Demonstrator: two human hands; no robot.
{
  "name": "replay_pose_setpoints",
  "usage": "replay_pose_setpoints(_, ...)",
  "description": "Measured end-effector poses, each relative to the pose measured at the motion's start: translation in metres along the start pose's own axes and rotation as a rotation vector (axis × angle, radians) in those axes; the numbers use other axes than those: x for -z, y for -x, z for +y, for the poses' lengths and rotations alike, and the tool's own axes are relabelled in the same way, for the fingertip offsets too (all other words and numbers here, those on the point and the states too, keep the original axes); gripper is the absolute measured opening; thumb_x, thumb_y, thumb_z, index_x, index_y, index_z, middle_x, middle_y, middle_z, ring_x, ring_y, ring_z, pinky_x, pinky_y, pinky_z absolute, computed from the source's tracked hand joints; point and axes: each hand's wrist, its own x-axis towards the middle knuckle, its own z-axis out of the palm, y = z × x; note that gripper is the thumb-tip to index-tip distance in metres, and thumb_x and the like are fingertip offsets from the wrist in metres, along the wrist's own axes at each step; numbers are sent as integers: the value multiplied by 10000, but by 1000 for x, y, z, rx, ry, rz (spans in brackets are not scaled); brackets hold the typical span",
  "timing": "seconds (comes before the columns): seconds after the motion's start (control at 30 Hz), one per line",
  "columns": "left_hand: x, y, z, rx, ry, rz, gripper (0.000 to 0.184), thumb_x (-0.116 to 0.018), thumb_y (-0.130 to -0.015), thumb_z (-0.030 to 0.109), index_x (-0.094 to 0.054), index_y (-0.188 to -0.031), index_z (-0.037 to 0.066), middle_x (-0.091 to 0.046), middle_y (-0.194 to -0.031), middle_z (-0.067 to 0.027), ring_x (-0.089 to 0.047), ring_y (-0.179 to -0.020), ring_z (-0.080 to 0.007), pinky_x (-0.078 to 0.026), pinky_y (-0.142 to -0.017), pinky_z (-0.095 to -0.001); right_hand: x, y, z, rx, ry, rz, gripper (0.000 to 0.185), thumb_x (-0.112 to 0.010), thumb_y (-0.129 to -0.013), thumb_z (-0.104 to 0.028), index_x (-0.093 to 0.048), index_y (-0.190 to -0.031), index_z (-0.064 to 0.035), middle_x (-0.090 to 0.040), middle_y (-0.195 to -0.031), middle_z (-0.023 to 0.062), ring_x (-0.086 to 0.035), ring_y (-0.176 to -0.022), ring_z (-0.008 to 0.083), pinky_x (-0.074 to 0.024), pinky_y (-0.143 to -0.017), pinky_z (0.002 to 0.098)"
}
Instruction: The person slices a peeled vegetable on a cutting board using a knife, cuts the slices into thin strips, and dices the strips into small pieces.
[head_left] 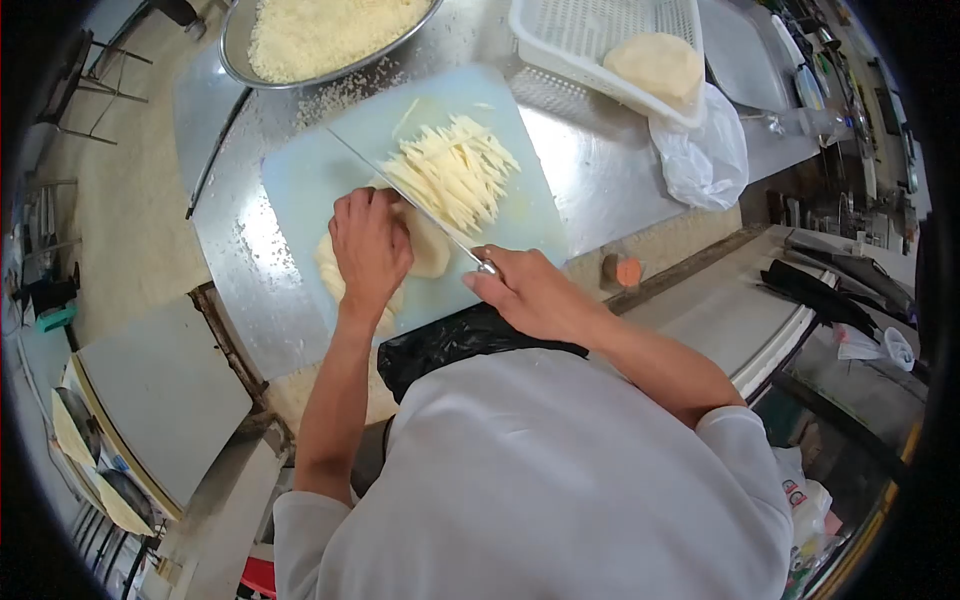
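Note:
On a pale blue cutting board (300, 190), my left hand (370, 245) presses with bent fingers on a pale, dough-like piece (430, 248). My right hand (525, 290) is wrapped round the handle of a long knife (410, 200), whose blade slants up and left across the board, beside the left fingertips. Beyond the blade lies a pile of pale cut strips (460, 170). More of the pale food shows to the left of and below my left hand, partly covered by it.
A metal bowl (232, 50) of pale shreds stands at the back left of the metal table (240, 250). A white basket (560, 45) holding a round pale piece (655, 68) is at the back right, beside a plastic bag (705, 150). Black plastic (440, 350) lies at the near edge.

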Motion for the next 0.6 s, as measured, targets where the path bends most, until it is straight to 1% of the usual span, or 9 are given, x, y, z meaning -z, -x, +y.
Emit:
replay_pose_setpoints(0.07, 2, 0, 1, 16, -8, -33, 348, -664, -771, 54, -659, -1118, 91, -597, -1101, -108, -548, -1107, -355, -440, -945, -481, 2, 11, -10, -62, -28, -14, 356, -588, -1054, -254, -612, -1020, 99, -658, -793, 331, -665, -810, 532, -513, -730, 548)
replay_pose_setpoints(0.1, 3, -2, 1, 19, -13, -43, 348, -665, -773, 54, -658, -1119, 90, -597, -1101, -109, -549, -1105, -357, -442, -943, -481, -7, 0, 10, 42, 12, 29, 360, -593, -1052, -254, -620, -1046, 104, -660, -796, 331, -671, -819, 528, -520, -737, 540)
replay_pose_setpoints(0.17, 2, 1, 0, 23, 12, -39, 346, -665, -775, 52, -654, -1119, 86, -599, -1103, -112, -552, -1101, -359, -448, -936, -480, -21, -22, 32, 43, 55, 32, 360, -590, -1052, -249, -623, -1055, 109, -664, -805, 334, -673, -819, 528, -521, -741, 540)
replay_pose_setpoints(0.3, -3, 1, -4, -1, -5, 2, 335, -668, -775, 49, -648, -1108, 76, -604, -1101, -117, -555, -1105, -363, -459, -926, -483, -6, -6, 8, 31, 35, 20, 360, -586, -1053, -254, -622, -1054, 104, -666, -812, 338, -668, -831, 537, -517, -752, 558)
replay_pose_setpoints(0.4, 1, 0, 0, 17, 49, 0, 332, -670, -771, 43, -646, -1101, 71, -611, -1107, -121, -557, -1116, -364, -464, -932, -487, -3, 7, -8, -61, -12, -13, 353, -587, -1053, -255, -608, -1023, 96, -658, -800, 338, -661, -816, 538, -516, -744, 553)
replay_pose_setpoints(0.43, 2, 3, -2, 23, 45, -15, 329, -668, -771, 43, -646, -1098, 71, -612, -1106, -121, -558, -1115, -363, -464, -933, -487, -14, -7, 13, 87, 37, 38, 359, -587, -1053, -254, -609, -1026, 103, -658, -792, 335, -660, -806, 539, -518, -745, 549)
replay_pose_setpoints(0.5, 1, 1, -4, 22, 41, -21, 323, -664, -772, 43, -646, -1092, 71, -613, -1105, -120, -560, -1113, -360, -465, -935, -486, -20, -22, 26, 69, 47, 28, 349, -583, -1052, -244, -612, -1025, 103, -661, -795, 336, -661, -807, 540, -518, -742, 544)
replay_pose_setpoints(0.57, 4, -1, -1, 17, 45, -6, 319, -663, -770, 40, -644, -1087, 67, -615, -1104, -122, -562, -1105, -360, -467, -933, -483, -16, -19, 20, 42, 34, 12, 343, -583, -1052, -242, -614, -1029, 99, -664, -796, 334, -660, -809, 544, -515, -740, 547)
replay_pose_setpoints(0.6, 4, -1, 0, 18, 50, -4, 318, -662, -769, 39, -643, -1085, 65, -617, -1103, -123, -563, -1101, -360, -467, -932, -481, -6, -5, 2, 19, 20, -6, 342, -584, -1053, -245, -614, -1034, 96, -664, -796, 332, -657, -811, 547, -512, -739, 551)
